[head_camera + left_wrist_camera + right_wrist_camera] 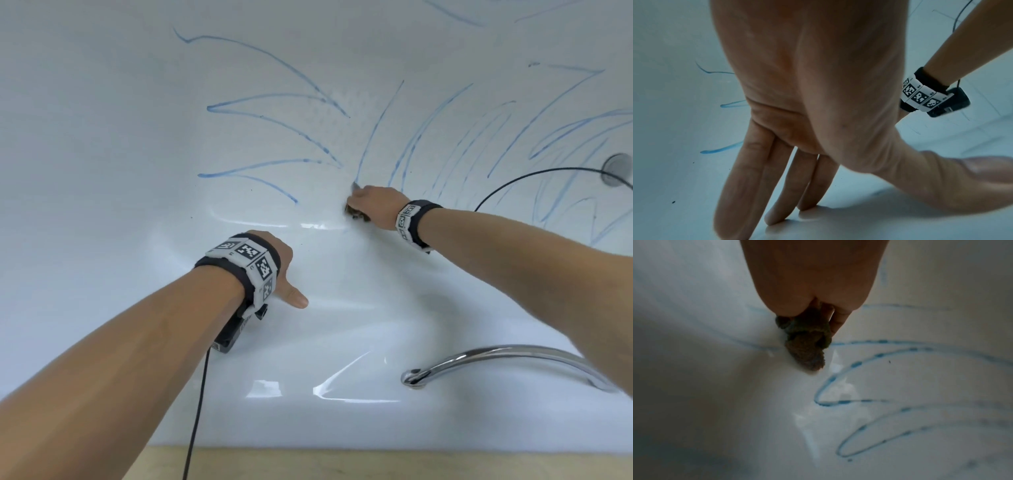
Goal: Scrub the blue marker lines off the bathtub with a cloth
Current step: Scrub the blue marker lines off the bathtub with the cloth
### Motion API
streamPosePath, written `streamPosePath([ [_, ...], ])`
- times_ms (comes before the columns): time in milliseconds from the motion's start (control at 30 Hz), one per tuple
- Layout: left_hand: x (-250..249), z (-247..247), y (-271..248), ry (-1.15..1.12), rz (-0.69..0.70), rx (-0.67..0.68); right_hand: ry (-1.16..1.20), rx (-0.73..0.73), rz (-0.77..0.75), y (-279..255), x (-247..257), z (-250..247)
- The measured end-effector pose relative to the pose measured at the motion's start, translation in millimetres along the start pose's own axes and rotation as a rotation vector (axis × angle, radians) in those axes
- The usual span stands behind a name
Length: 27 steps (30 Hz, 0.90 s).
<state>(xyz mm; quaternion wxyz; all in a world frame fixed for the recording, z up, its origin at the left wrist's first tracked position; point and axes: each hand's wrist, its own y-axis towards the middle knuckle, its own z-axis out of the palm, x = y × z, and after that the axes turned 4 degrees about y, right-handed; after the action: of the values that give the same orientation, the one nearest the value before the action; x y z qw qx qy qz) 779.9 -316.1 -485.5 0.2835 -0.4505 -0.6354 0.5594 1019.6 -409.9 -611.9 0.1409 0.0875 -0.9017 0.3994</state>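
Blue marker lines [274, 99] zigzag over the white bathtub [102, 137] wall and floor. My right hand [368, 202] grips a bunched brown cloth [356, 214] and presses it on the tub at the lower end of one line. In the right wrist view the cloth [805, 345] sticks out below my right hand [818, 293], beside the looping blue lines [859, 400]. My left hand [274, 260] rests flat on the tub floor with straight fingers [781, 186] and the thumb spread out, holding nothing.
A chrome grab handle [496, 359] is fixed at the near right of the tub. A drain fitting [618, 169] sits at the far right, with a black cable [534, 174] arcing past it. A wooden edge [376, 462] runs along the bottom.
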Motion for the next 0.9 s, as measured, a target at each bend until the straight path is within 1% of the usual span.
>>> streamPosePath([
  [100,1,0,5,0.004,0.006,0.004,0.125,-0.163,0.145,9,-7,-8],
  [133,0,0,6,0.007,0.007,0.004,0.167,-0.186,0.172,13,-9,-13],
  [167,0,0,5,0.014,0.012,0.003,0.205,-0.175,0.19,16,-9,-18],
  [200,0,-1,4,0.021,0.014,0.002,0.23,-0.164,0.171,19,-9,-18],
  [233,0,-2,3,0.024,0.016,0.001,0.275,-0.122,0.132,18,-6,-17],
  [267,-1,-2,1,0.023,0.013,-0.004,0.304,-0.049,0.062,17,-5,-11],
  [333,-1,-5,-1,0.034,0.008,-0.017,0.197,0.131,-0.104,12,6,6],
  [367,-2,-5,-1,0.039,0.004,-0.014,0.137,0.178,-0.129,9,11,14],
  [400,-3,-5,-1,0.039,-0.001,-0.008,0.118,0.19,-0.131,7,12,19],
  [433,-4,-4,-1,0.036,-0.007,0.0,0.118,0.173,-0.118,10,10,19],
  [500,-4,-5,-1,0.033,-0.014,-0.006,0.133,0.078,-0.069,17,5,7],
  [600,-5,-8,-5,0.029,-0.013,0.003,0.225,-0.133,0.092,22,1,-2],
  [633,-5,-9,-6,0.026,-0.017,0.006,0.264,-0.143,0.142,22,7,-1],
  [667,-6,-10,-7,0.025,-0.023,0.004,0.295,-0.108,0.152,22,14,5],
  [700,-6,-10,-7,0.028,-0.03,-0.002,0.314,-0.042,0.114,22,23,9],
  [767,-5,-7,-6,0.034,-0.038,-0.012,0.308,0.066,-0.018,19,33,16],
  [800,-4,-5,-5,0.026,-0.039,-0.013,0.272,0.071,-0.037,18,32,16],
  [833,-4,-4,-5,0.019,-0.04,-0.011,0.239,0.042,-0.022,18,27,10],
  [900,-4,-7,-4,0.023,-0.03,0.009,0.214,-0.074,0.071,22,17,0],
])
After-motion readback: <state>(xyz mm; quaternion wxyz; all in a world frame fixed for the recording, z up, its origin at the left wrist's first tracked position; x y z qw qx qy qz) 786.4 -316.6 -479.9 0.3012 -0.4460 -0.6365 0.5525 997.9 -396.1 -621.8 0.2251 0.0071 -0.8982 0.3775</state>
